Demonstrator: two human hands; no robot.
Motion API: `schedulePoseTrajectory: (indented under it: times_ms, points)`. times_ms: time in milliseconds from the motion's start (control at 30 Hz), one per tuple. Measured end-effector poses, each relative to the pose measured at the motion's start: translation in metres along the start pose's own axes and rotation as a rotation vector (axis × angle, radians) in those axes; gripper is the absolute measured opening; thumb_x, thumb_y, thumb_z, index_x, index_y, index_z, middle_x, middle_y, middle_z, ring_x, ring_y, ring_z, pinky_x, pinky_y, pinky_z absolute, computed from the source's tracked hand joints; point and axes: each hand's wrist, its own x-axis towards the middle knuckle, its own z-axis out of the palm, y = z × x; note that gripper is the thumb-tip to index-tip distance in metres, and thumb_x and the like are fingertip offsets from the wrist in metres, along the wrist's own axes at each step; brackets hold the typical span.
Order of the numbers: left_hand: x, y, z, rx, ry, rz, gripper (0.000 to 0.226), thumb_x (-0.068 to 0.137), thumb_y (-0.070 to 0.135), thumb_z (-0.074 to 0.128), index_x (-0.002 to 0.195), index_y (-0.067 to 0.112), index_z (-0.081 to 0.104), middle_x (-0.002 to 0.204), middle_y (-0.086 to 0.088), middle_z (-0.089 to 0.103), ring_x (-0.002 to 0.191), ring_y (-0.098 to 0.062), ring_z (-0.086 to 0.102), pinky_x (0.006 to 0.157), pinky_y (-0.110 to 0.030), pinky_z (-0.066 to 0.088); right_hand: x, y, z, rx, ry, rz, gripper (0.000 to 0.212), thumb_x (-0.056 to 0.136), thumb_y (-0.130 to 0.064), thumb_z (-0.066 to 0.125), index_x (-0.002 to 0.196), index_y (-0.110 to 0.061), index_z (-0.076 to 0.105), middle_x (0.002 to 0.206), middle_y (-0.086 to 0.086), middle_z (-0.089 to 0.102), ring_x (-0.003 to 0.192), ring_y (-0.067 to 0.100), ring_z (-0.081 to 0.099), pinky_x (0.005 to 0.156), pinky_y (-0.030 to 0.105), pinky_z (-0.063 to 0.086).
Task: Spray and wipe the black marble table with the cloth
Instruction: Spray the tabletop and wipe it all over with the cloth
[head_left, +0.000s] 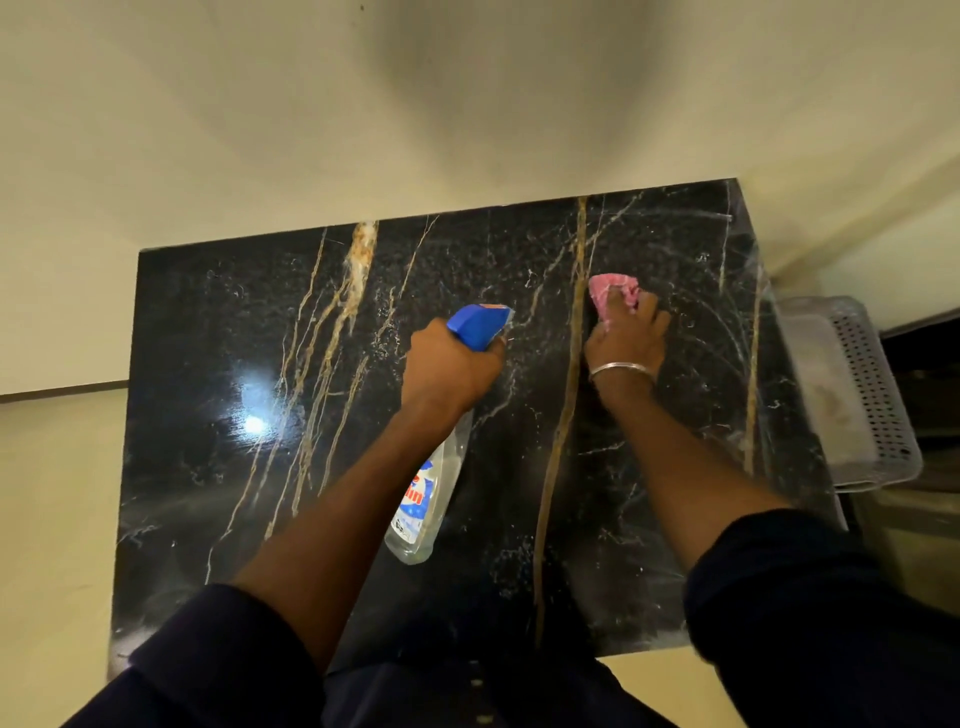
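Note:
The black marble table (218, 364) with gold and white veins fills the middle of the head view. My left hand (449, 366) grips the neck of a clear spray bottle (423, 499) with a blue trigger head, its nozzle pointing away from me over the table's centre. My right hand (628, 338) holds a bunched pink cloth (610, 288) and presses it on the marble to the right of the centre. Curved wet streaks show on the surface around and to the right of the cloth.
A pale perforated plastic basket (862, 395) stands just past the table's right edge. A cream wall (363, 130) runs along the far edge. Cream floor lies to the left and at the near right corner. A lamp glare sits on the marble's left half.

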Motion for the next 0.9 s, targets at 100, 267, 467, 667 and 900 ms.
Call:
schedulePoseTrajectory:
  times_ms: [100,267,467,667,900]
  points:
    - [-0.010,-0.003,0.003,0.003,0.021,-0.016,0.024,0.083,0.029,0.070,0.094,0.011,0.060,0.064,0.004,0.054,0.053,-0.006,0.052,0.052,-0.018,0.040,-0.043,-0.044,0.015,0.017,-0.013,-0.166,0.053,0.084,-0.022,0.055,0.136,-0.024,0.046,0.134,0.016,0.045,0.106,0.033,0.047,0.081,0.040,0.048]
    - [-0.024,-0.006,0.005,0.011,0.028,-0.013,0.021,0.081,0.028,0.071,0.086,0.011,0.061,0.062,0.001,0.054,0.051,-0.009,0.051,0.051,-0.021,0.042,-0.089,-0.076,0.029,0.034,-0.109,-0.392,0.034,0.079,-0.021,0.067,0.112,-0.015,0.062,0.122,0.014,0.056,0.095,0.031,0.054,0.074,0.039,0.049]
    - [-0.034,-0.012,0.011,0.010,-0.016,-0.020,0.021,0.082,0.030,0.070,0.087,0.013,0.059,0.064,0.003,0.055,0.054,-0.008,0.053,0.054,-0.022,0.044,-0.063,0.003,0.012,-0.038,-0.058,-0.260,0.057,0.083,-0.023,0.053,0.139,-0.025,0.045,0.134,0.017,0.046,0.103,0.036,0.049,0.078,0.042,0.046]
    - [-0.046,-0.010,0.022,-0.012,-0.026,0.011,0.024,0.083,0.029,0.069,0.093,0.010,0.060,0.069,-0.001,0.059,0.058,-0.009,0.056,0.059,-0.027,0.052,-0.044,0.060,-0.003,-0.025,-0.008,-0.029,0.054,0.085,-0.022,0.058,0.137,-0.021,0.046,0.133,0.017,0.044,0.110,0.040,0.045,0.085,0.047,0.045]
    - [-0.066,-0.013,0.023,0.005,0.016,-0.020,0.022,0.081,0.028,0.070,0.088,0.009,0.062,0.070,-0.005,0.062,0.058,-0.014,0.058,0.061,-0.034,0.056,-0.106,-0.014,0.023,0.062,-0.013,-0.191,0.051,0.081,-0.021,0.058,0.131,-0.025,0.050,0.131,0.017,0.048,0.099,0.033,0.050,0.077,0.040,0.047]
